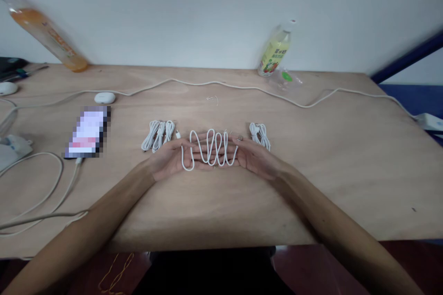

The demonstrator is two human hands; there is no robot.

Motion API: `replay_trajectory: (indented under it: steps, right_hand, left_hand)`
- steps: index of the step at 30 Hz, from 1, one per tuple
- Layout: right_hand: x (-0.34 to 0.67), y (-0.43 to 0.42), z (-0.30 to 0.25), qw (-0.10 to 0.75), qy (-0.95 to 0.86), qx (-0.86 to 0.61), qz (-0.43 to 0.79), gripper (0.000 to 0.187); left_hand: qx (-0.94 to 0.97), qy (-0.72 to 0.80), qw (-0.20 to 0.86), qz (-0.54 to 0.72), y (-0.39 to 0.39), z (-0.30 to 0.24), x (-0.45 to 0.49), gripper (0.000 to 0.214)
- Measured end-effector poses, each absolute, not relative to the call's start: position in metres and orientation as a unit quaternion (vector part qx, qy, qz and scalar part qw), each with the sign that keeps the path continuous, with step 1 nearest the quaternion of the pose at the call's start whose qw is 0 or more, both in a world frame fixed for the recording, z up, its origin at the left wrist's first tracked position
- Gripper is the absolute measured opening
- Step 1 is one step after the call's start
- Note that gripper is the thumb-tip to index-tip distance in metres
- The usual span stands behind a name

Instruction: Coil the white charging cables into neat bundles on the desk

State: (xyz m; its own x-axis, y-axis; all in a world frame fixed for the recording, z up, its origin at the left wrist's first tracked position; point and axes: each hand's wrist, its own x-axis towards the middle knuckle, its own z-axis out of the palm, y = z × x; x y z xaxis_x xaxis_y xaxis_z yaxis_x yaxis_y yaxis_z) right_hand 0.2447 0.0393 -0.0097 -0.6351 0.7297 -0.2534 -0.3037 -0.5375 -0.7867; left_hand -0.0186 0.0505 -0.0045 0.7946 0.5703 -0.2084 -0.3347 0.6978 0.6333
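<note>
A white charging cable (210, 164) is spread in wavy loops across the fingers of both hands, just above the table. My left hand (166, 159) lies palm up with its thumb pressed on one end of the cable; a plug (178, 133) sticks out past the thumb. On the other side, my right hand (258, 157) pins the opposite end under its thumb, where a metal plug (240, 138) shows. Beyond the left hand sit several coiled white cables (159, 135). More coiled white cable (259, 135) is behind the right hand.
Small white twist ties (209, 98) lie farther back. A phone (87, 131) is plugged in at left, near a white earbud case (104, 97). A long white cord (214, 83) crosses the table. An orange bottle (48, 34) and a yellow bottle (276, 53) stand by the wall.
</note>
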Motion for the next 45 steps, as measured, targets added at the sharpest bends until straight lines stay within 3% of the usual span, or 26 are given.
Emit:
replay_trajectory:
  steps: [45]
  right_hand:
    - [0.2462,0.0378,-0.0098,0.3,-0.385,-0.308,0.817,0.036]
  left_hand:
    - [0.302,0.196,0.899,0.25,0.05,-0.0037,-0.0178,0.068]
